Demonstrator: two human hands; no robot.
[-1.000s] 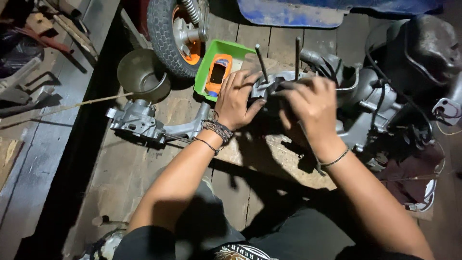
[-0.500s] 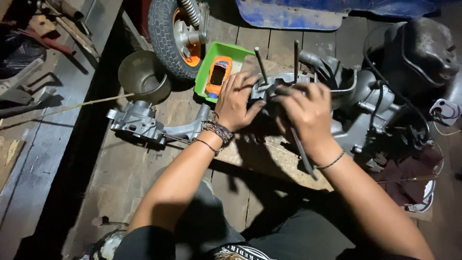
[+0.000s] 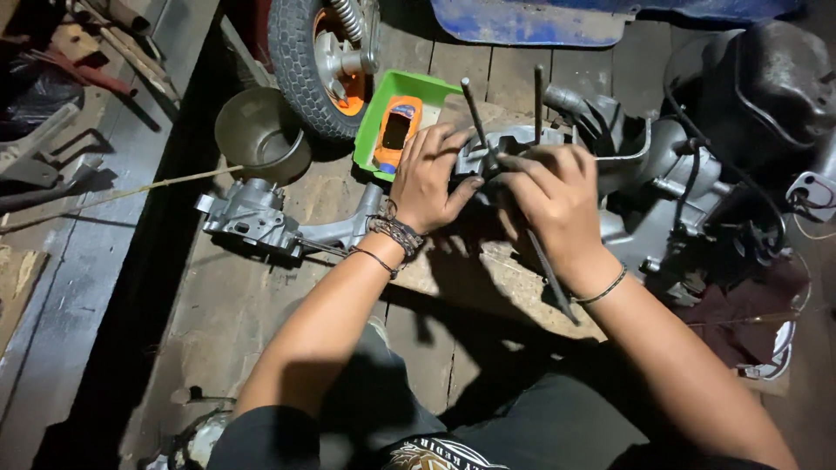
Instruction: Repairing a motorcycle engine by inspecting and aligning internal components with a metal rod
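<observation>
Grey cast-metal engine casing [image 3: 509, 144] with upright studs sits mid wooden floor, left hand [image 3: 427, 178] clamped on its near-left side, right hand [image 3: 553, 196] closed around a thin dark rod tool [image 3: 547, 274], fitting step underway; next needs steady alignment.

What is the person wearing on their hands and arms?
No gloves and no sleeves show: both forearms are bare. The left hand has a stack of dark beaded and braided bracelets at the wrist, plus one thin band further up. The right hand has a single thin dark bracelet.
</observation>
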